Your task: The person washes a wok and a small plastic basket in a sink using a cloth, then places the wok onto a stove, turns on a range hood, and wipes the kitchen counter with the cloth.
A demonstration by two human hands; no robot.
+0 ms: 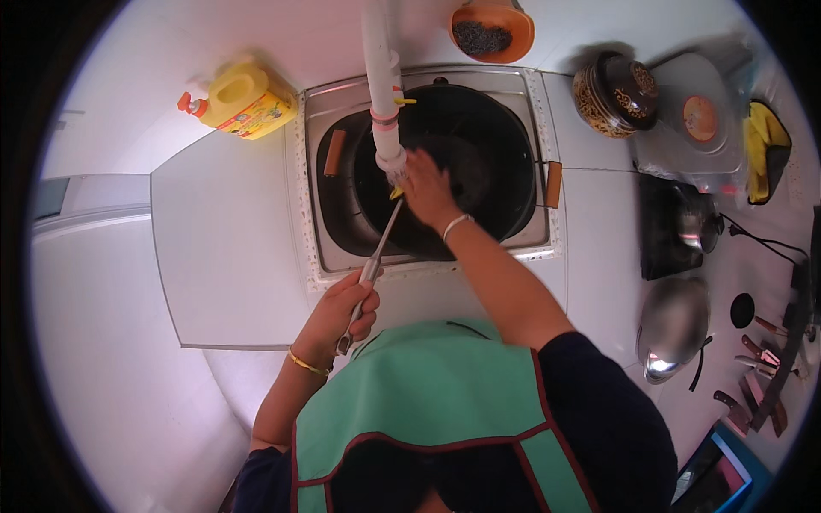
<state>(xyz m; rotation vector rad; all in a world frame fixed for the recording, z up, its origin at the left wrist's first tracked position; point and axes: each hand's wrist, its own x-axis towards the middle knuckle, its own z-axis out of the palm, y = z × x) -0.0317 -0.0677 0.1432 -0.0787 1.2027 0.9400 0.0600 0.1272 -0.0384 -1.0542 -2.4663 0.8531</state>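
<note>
As left hand (340, 311) grips slim metal utensil (370, 271), round wok (492, 162)

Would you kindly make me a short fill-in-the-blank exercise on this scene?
1. The left hand grips the long gray utensil by its ____.
2. The right hand is near the lower end of the ____ pipe.
3. In the picture, the yellow bottle stands to the ____ of the sink.
4. The person's apron, edged in dark red, is mainly ____.

Missing words: handle; white; left; green.
</note>
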